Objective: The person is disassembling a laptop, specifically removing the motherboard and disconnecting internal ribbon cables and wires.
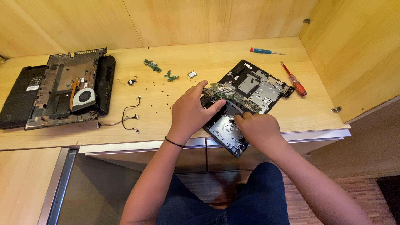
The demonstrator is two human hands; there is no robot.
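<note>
A black laptop chassis (254, 85) lies tilted on the wooden desk (175, 62), its near corner hanging over the front edge. A green motherboard (235, 96) rests across it, raised at its left end. My left hand (191, 111) grips that left end, fingers over the top and thumb underneath. My right hand (257, 129) sits on the chassis just below the board, with its fingertips pinched at a dark cable or part by the board's lower edge.
A second opened laptop base (66, 89) with a fan (85, 96) lies at the far left. Small green boards (153, 65), loose wires (127, 116) and several tiny screws dot the middle. Two screwdrivers, blue-handled (260, 51) and red-handled (296, 83), lie at the right by the wooden side wall.
</note>
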